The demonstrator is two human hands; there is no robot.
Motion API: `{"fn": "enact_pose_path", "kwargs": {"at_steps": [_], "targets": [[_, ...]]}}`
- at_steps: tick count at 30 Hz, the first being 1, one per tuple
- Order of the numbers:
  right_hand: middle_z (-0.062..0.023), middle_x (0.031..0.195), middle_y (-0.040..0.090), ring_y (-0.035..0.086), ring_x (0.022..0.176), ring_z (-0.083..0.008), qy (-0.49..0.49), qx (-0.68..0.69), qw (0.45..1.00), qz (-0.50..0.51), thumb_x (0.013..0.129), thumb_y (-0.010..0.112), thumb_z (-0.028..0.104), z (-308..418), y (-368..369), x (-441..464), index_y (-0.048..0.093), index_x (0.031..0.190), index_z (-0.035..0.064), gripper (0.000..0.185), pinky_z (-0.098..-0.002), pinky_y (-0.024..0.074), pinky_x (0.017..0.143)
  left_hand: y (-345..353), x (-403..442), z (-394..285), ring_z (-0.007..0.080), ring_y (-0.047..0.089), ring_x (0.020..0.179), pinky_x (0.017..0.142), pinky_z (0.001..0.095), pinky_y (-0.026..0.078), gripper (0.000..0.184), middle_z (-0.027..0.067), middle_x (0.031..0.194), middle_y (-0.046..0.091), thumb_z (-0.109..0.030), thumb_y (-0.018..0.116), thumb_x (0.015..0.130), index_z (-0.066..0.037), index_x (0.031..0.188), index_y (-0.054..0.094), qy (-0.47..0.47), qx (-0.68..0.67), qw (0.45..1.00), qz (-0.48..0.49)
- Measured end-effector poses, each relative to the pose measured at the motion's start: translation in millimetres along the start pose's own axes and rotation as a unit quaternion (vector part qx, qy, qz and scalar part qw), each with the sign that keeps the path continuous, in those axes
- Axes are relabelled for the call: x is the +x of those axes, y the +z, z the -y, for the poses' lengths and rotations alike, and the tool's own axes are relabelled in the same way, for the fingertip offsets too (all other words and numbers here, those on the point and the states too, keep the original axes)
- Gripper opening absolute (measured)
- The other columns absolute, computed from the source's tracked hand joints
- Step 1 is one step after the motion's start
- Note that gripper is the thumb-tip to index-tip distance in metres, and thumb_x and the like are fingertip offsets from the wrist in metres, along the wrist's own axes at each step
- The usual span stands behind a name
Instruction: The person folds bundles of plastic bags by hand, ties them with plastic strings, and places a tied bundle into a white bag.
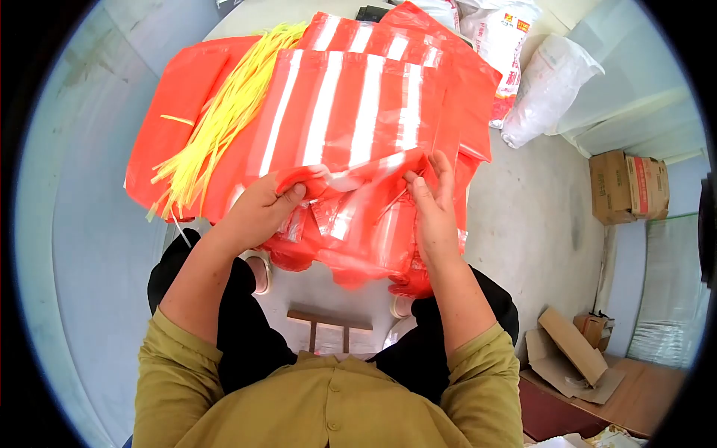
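A stack of red plastic bags with white stripes (344, 112) lies in front of me. My left hand (261, 211) is closed on the near edge of the top striped bag, thumb over the red film and the other fingers hidden under it. At the other end of this raised, folded edge, my right hand (435, 196) pinches the film between thumb and fingers, some fingers bent upward. Crumpled red film (351, 254) hangs below both hands, over the near side of the stack. A bundle of thin yellow strips (224, 112) rests left of the striped bag.
More red plastic (179, 97) lies under the yellow strips. White sacks (549, 89) stand at the back right. Cardboard boxes (627, 187) are by the right wall, and flattened cardboard (571, 355) lies at the lower right. A wooden stool frame (328, 322) shows between my legs.
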State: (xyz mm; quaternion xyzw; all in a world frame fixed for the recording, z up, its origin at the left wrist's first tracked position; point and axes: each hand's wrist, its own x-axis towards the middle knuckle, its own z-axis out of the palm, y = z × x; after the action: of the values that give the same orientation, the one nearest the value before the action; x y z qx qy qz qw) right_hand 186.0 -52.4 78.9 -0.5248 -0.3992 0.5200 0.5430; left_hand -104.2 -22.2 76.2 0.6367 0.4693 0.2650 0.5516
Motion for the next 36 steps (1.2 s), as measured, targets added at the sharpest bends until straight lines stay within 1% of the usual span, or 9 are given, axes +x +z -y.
{"fn": "enact_pose_path", "kwargs": {"at_steps": [9,15,16,19,21,24,26,31,36], "targets": [[-0.0079,0.154,0.037,0.052,0.130,-0.0236,0.004,0.055,0.996,-0.075,0.104,0.061,0.014,11.1,11.2,-2.2,0.028,0.159,0.0129,0.064,-0.0443,0.0433,0.112,-2.6,-5.9,-14.6,0.0157,0.064,0.116,0.101,0.0323,0.050,0.034,0.0051,0.121,0.071,-0.023,0.056,0.111,-0.002,0.136,0.064,0.023,-0.024,0.999,0.026],[-0.0042,0.136,0.046,0.056,0.117,-0.0157,0.071,0.126,0.978,-0.152,0.101,0.064,0.005,10.0,14.3,-33.2,0.039,0.139,0.0154,0.047,-0.0365,0.0510,0.095,-7.9,-6.6,-10.7,0.0163,0.063,0.116,0.100,0.0344,0.051,0.038,0.0047,0.124,0.070,-0.028,0.056,0.111,-0.002,0.137,0.062,0.062,-0.005,0.998,0.031],[-0.0054,0.143,0.045,0.059,0.109,-0.0125,0.076,0.105,0.981,-0.145,0.099,0.065,0.004,14.1,15.6,-40.0,0.036,0.147,0.0159,0.058,-0.0331,0.0515,0.091,-8.3,-7.5,-11.4,0.0167,0.063,0.116,0.100,0.0345,0.051,0.036,0.0048,0.124,0.069,-0.026,0.057,0.111,-0.003,0.137,0.063,0.058,0.002,0.998,0.029],[-0.0072,0.148,0.040,0.060,0.103,-0.0139,0.013,0.036,0.998,-0.055,0.095,0.066,-0.001,13.1,6.2,-53.6,0.031,0.155,0.0108,0.071,-0.0285,0.0520,0.085,-8.9,-9.8,-14.7,0.0186,0.063,0.115,0.100,0.0352,0.050,0.031,0.0052,0.123,0.068,-0.019,0.057,0.109,-0.003,0.135,0.064,0.036,0.020,0.999,0.028],[-0.0072,0.143,0.052,0.061,0.095,-0.0117,0.029,-0.036,0.998,0.041,0.093,0.065,-0.003,11.9,-7.1,-56.9,0.041,0.151,0.0079,0.063,-0.0271,0.0535,0.081,-10.1,-9.4,-14.4,0.0208,0.063,0.117,0.101,0.0358,0.050,0.028,0.0059,0.122,0.068,-0.014,0.058,0.108,-0.003,0.132,0.065,0.009,0.027,0.999,0.037],[-0.0042,0.124,0.069,0.065,0.094,-0.0096,0.054,-0.078,0.985,0.141,0.092,0.064,-0.006,3.5,-19.5,-65.1,0.059,0.135,0.0051,0.045,-0.0228,0.0548,0.067,-11.4,-9.2,-7.9,0.0264,0.062,0.118,0.102,0.0383,0.049,0.032,0.0089,0.125,0.066,-0.004,0.062,0.100,-0.008,0.131,0.068,0.122,0.133,0.982,0.053],[-0.0039,0.124,0.069,0.067,0.096,-0.0114,0.035,-0.019,0.985,0.170,0.092,0.063,-0.006,-8.1,-30.1,-68.1,0.062,0.129,0.0051,0.039,-0.0241,0.0549,0.063,-12.9,-8.4,-5.5,0.0295,0.061,0.117,0.102,0.0409,0.050,0.042,0.0099,0.126,0.065,0.002,0.065,0.091,-0.012,0.130,0.070,0.174,0.220,0.956,0.081],[-0.0094,0.114,0.071,0.070,0.096,-0.0189,0.151,0.246,0.908,0.303,0.091,0.055,-0.010,3.9,-78.5,-53.1,0.069,0.112,0.0016,0.028,-0.0318,0.0564,0.084,-5.5,-14.1,-3.5,0.0313,0.061,0.114,0.099,0.0436,0.051,0.062,0.0089,0.128,0.064,0.006,0.070,0.072,-0.020,0.128,0.072,0.245,0.356,0.899,0.078],[-0.0089,0.108,0.068,0.065,0.089,-0.0144,0.011,-0.183,0.961,0.207,0.091,0.054,-0.014,15.3,-60.5,-52.6,0.070,0.102,-0.0017,0.023,-0.0292,0.0535,0.080,-2.1,-15.3,-4.5,0.0308,0.061,0.116,0.100,0.0433,0.050,0.067,0.0087,0.130,0.064,0.005,0.072,0.066,-0.020,0.128,0.072,0.227,0.392,0.887,0.085]]}}
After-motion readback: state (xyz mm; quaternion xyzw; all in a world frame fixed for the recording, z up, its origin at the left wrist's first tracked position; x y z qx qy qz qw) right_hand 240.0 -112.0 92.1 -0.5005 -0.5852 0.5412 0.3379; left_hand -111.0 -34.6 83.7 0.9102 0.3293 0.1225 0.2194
